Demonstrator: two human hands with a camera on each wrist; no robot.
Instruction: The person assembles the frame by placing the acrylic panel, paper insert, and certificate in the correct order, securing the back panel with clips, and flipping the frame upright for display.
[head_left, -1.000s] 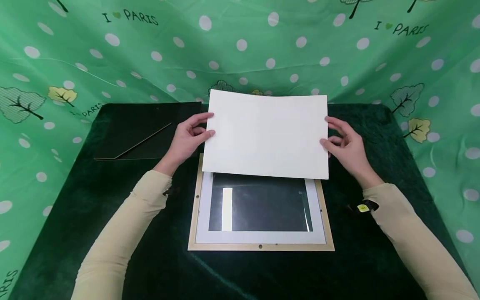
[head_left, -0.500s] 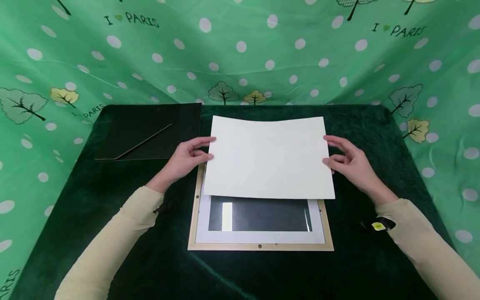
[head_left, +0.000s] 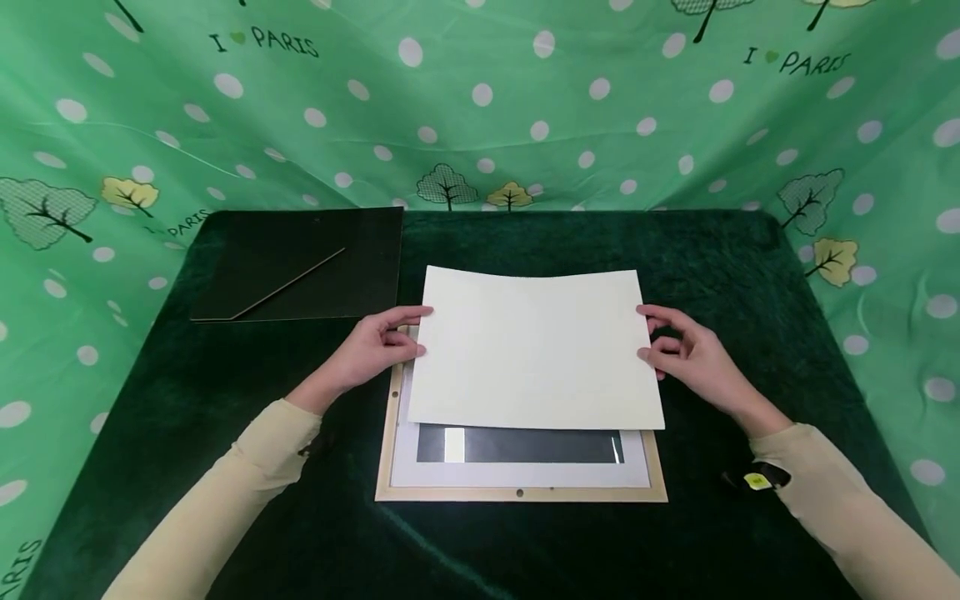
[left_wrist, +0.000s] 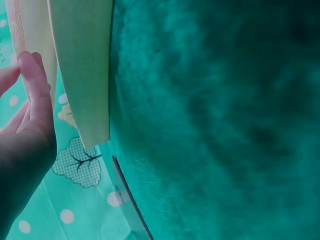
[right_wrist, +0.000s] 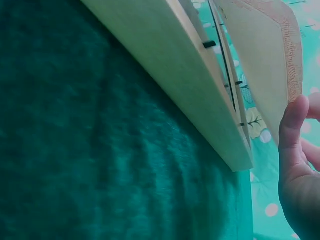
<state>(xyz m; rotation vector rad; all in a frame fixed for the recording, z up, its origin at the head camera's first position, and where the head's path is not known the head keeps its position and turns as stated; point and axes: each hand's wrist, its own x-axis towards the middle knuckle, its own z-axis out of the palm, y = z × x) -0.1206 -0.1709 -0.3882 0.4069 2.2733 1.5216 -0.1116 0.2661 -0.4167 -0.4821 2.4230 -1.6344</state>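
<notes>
A white sheet of stiff paper [head_left: 536, 354], slightly bowed, is held above a light wooden picture frame [head_left: 517, 493]. My left hand [head_left: 371, 346] pinches its left edge between thumb and fingers. At the right edge, my right hand [head_left: 693, 354] pinches it the same way. The sheet's underside [right_wrist: 260, 55] carries a pinkish patterned border in the right wrist view. Under the sheet lies the frame, with a white mat [head_left: 517, 476] around a dark, glossy opening [head_left: 540, 447]. The frame's upper part is hidden by the sheet. Small dark tabs [right_wrist: 209, 44] stand on the frame's inner edge.
A black backing board [head_left: 352, 283] with a folding stand lies at the back left of the table, which has a dark green velvety cloth [head_left: 720, 267]. A green polka-dot curtain [head_left: 480, 67] hangs behind and at both sides.
Both hands have brought the sheet down and toward the body, so it covers more of the frame. The frame and black board have stayed in place.
</notes>
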